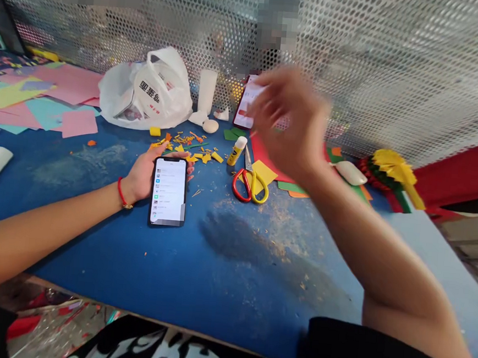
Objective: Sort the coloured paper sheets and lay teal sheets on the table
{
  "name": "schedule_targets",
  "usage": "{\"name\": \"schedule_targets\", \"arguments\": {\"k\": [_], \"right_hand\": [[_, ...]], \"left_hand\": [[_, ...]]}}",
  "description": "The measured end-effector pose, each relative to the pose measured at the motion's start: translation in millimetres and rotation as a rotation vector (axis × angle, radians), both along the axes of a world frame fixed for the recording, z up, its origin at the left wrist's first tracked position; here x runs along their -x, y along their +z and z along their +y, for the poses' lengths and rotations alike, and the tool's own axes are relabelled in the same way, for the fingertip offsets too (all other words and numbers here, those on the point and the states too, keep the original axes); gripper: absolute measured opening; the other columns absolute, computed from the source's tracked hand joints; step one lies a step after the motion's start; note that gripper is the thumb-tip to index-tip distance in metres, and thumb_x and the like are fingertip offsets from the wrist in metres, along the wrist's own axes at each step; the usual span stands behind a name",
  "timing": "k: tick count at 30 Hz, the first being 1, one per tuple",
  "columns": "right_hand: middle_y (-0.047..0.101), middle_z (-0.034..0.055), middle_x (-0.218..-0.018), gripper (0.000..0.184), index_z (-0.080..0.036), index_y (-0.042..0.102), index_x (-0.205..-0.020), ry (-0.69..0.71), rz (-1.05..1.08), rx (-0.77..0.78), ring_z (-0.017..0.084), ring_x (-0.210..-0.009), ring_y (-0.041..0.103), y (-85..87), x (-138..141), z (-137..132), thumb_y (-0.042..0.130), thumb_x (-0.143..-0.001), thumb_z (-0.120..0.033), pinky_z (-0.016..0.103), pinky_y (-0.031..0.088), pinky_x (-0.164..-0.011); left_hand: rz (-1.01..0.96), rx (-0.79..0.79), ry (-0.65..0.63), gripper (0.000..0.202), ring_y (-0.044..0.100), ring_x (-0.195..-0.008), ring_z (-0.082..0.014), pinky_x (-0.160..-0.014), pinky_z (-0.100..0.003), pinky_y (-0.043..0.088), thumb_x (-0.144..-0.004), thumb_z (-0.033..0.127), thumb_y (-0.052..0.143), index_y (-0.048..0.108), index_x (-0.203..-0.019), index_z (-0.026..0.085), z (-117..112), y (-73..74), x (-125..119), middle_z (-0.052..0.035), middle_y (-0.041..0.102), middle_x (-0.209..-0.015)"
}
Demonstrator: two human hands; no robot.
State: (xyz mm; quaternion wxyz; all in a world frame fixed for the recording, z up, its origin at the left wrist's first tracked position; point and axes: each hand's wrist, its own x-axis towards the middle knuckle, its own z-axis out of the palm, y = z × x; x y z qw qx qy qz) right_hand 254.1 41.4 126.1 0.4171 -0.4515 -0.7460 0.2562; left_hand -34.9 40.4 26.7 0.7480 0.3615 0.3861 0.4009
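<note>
A smartphone (168,193) with a lit white list on its screen is in my left hand (142,174), whose fingers curl round its far end. My right hand (291,122) is raised above the table, smeared by motion, and its finger positions do not show clearly. Behind it, a second phone (245,105) leans against the perforated metal panel, partly covered by the hand. Scissors (250,185) with one red and one yellow handle lie below my right hand, over a yellow paper piece (265,172). Beside them stands a glue stick (237,150), slightly tilted.
Yellow and orange paper scraps (205,157) lie beyond the held phone. A white plastic bag (146,92) and a white cup-like cylinder (207,91) stand near the perforated panel (356,56). Coloured paper sheets (75,83) cover the table's left; a yellow paper flower (394,168) is at right.
</note>
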Motion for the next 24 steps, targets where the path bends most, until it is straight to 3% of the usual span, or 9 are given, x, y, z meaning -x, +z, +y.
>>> {"name": "schedule_targets", "arguments": {"k": [2, 5, 7, 9, 14, 17, 20, 22, 24], "right_hand": [[0.069, 0.0065, -0.134, 0.068, -0.032, 0.055, -0.152, 0.135, 0.009, 0.032, 0.029, -0.111, 0.074, -25.6, 21.9, -28.2, 0.082, -0.091, -0.045, 0.042, 0.067, -0.084], [0.065, 0.0143, -0.142, 0.091, -0.03, 0.033, -0.168, 0.236, 0.165, 0.346, 0.029, -0.105, 0.075, -78.2, 51.3, -54.8, 0.077, -0.093, -0.055, 0.049, 0.068, -0.089], [0.063, 0.0155, -0.145, 0.103, -0.03, 0.026, -0.171, 0.276, 0.252, 0.471, 0.034, -0.115, 0.073, -107.4, 65.0, -61.2, 0.081, -0.088, -0.059, 0.056, 0.065, -0.1], [0.061, 0.0143, -0.151, 0.115, -0.032, 0.023, -0.172, 0.283, 0.311, 0.475, 0.039, -0.134, 0.065, -123.2, 73.5, -61.1, 0.087, -0.08, -0.059, 0.062, 0.058, -0.114], [0.043, 0.0086, -0.171, 0.134, -0.038, 0.018, -0.174, 0.158, 0.195, 0.238, 0.041, -0.161, 0.039, -122.5, 60.9, -61.6, 0.098, -0.067, -0.047, 0.065, 0.035, -0.134], [0.047, 0.0068, -0.169, 0.13, -0.043, 0.024, -0.172, 0.08, 0.092, 0.147, 0.044, -0.155, 0.046, -123.7, 27.4, -72.6, 0.096, -0.064, -0.034, 0.068, 0.04, -0.13], [0.059, 0.0131, -0.158, 0.118, -0.035, 0.04, -0.166, -0.083, 0.09, 0.161, 0.046, -0.142, 0.059, -126.8, -14.8, -76.9, 0.096, -0.062, -0.038, 0.071, 0.049, -0.118], [0.067, 0.0156, -0.145, 0.101, -0.027, 0.052, -0.155, -0.2, 0.112, 0.227, 0.043, -0.129, 0.067, -122.9, -44.6, -66.7, 0.094, -0.065, -0.044, 0.065, 0.057, -0.11], [0.072, 0.0172, -0.133, 0.082, -0.02, 0.06, -0.14, -0.324, 0.092, 0.273, 0.039, -0.12, 0.071, -114.3, -75.3, -44.0, 0.092, -0.068, -0.044, 0.055, 0.062, -0.103]], "left_hand": [[0.012, -0.001, 0.039, 0.041, 0.059, -0.142, -0.0383, -0.125, -0.064, 0.04, -0.084, 0.07, 0.062, 0.081, -0.102, 0.038, -0.4, 4.0, -2.3, -0.0009, 0.085, -0.102], [0.017, -0.039, 0.099, 0.045, 0.063, -0.138, -0.0394, -0.123, -0.064, 0.045, -0.087, 0.07, 0.062, 0.08, -0.107, 0.033, -0.8, 12.5, -10.6, -0.0041, 0.084, -0.105], [0.007, -0.098, 0.121, 0.042, 0.059, -0.143, -0.041, -0.125, -0.064, 0.044, -0.085, 0.068, 0.065, 0.079, -0.112, 0.039, -0.7, 18.2, -20.6, -0.0028, 0.083, -0.112], [-0.005, -0.161, 0.156, 0.045, 0.054, -0.148, -0.0421, -0.126, -0.066, 0.042, -0.082, 0.069, 0.066, 0.076, -0.118, 0.044, -0.1, 22.6, -33.9, -0.0022, 0.082, -0.116], [-0.087, -0.269, 0.223, 0.056, 0.055, -0.146, -0.0405, -0.122, -0.064, 0.046, -0.089, 0.076, 0.06, 0.072, -0.129, 0.039, -1.7, 22.6, -73.1, -0.0033, 0.081, -0.12], [-0.073, -0.299, 0.128, 0.061, 0.057, -0.144, -0.0375, -0.119, -0.058, 0.049, -0.101, 0.08, 0.049, 0.069, -0.139, 0.036, -7.1, 12.8, -89.4, -0.003, 0.078, -0.131], [0.034, -0.368, 0.029, 0.061, 0.054, -0.148, -0.032, -0.127, -0.052, 0.042, -0.111, 0.071, 0.038, 0.055, -0.154, 0.032, -13.0, 0.7, -95.2, -0.0056, 0.068, -0.149], [0.168, -0.528, -0.057, 0.059, 0.048, -0.153, -0.0301, -0.131, -0.05, 0.035, -0.113, 0.065, 0.041, 0.051, -0.157, 0.028, -16.1, -6.1, -95.7, -0.0083, 0.059, -0.159], [0.351, -0.804, -0.199, 0.056, 0.043, -0.157, -0.0309, -0.135, -0.051, 0.028, -0.111, 0.063, 0.049, 0.055, -0.155, 0.027, -18.9, -11.7, -97.6, -0.0098, 0.053, -0.164]]}}
